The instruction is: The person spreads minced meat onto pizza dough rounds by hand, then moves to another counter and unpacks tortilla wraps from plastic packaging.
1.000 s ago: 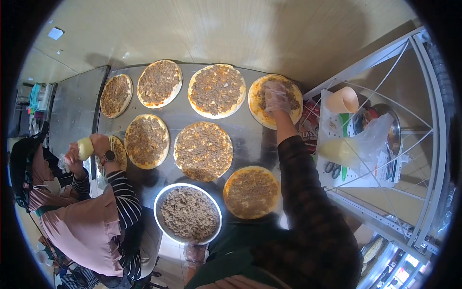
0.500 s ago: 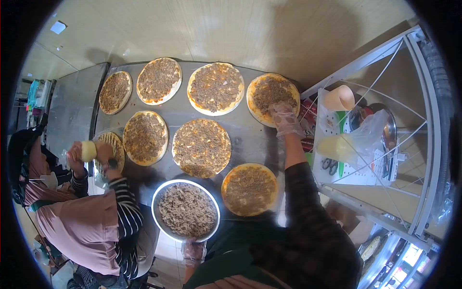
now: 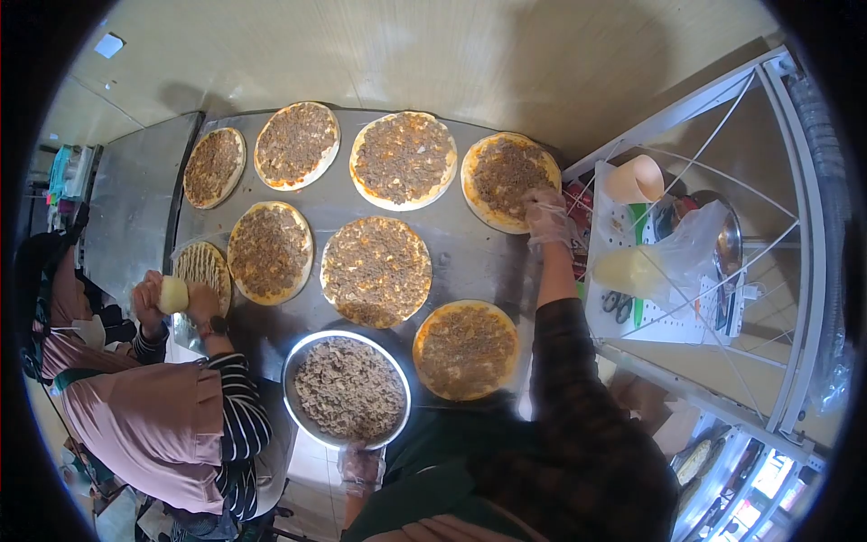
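Observation:
In the head view, my right hand, in a clear plastic glove, is at the right edge of a meat-topped pizza. Its fingers are bent together against the topping; whatever is between them is hidden. Low in the view, my left hand, also gloved, grips the near rim of a metal bowl. Crumbly ground meat fills much of the bowl. Just right of the bowl lies another topped pizza, and beyond it a larger one.
Several more topped pizzas lie on the metal table. On the left, a co-worker holds a pale yellow, rounded thing beside a flat round with striped sauce. At right, a white metal rack holds a cup and scissors.
My right hand has moved from over the topping to the pizza's right edge. The co-worker's yellow thing is tilted differently and a little lower. My left hand stays at the bowl.

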`<state>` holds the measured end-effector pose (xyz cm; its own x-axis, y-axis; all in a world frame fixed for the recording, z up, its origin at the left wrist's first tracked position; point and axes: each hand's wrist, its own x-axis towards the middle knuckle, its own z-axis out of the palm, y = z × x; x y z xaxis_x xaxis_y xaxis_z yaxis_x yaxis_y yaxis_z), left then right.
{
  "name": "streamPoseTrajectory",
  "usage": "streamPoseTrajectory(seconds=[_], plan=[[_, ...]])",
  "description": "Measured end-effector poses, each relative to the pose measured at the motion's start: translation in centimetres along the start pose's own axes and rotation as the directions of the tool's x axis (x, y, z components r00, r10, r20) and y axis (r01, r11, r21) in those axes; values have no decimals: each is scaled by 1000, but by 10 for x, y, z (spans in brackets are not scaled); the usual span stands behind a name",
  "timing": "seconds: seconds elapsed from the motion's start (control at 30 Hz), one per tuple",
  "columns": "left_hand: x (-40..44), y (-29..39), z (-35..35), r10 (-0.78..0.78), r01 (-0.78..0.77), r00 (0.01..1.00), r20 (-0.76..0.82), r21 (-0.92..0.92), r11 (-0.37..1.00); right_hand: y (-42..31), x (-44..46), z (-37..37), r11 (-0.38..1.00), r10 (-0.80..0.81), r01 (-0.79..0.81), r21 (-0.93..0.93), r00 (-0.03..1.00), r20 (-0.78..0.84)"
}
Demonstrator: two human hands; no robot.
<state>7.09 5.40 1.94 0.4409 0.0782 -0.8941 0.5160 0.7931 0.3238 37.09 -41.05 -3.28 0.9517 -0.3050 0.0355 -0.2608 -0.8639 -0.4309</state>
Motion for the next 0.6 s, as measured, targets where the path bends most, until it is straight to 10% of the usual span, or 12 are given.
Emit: streamPoseTrajectory(seconds=[0.17,0.33,0.47,0.6], plan=[[-8,-1,15,52,-52,999,-8,34,998,-8,4,0,982,185,-177,62,969,-165],[-5,0,10,32,-32,999,1,28,999,-30,0,12,1000,-23,23,2,995,94],[-5,0,9,32,-31,998,-50,18,999,-31,17,19,984,-154,139,-107,977,-147],[-10,2,19,31,-31,1000,6,11,999,-2,49,21,932,-1,31,-362,997,82]])
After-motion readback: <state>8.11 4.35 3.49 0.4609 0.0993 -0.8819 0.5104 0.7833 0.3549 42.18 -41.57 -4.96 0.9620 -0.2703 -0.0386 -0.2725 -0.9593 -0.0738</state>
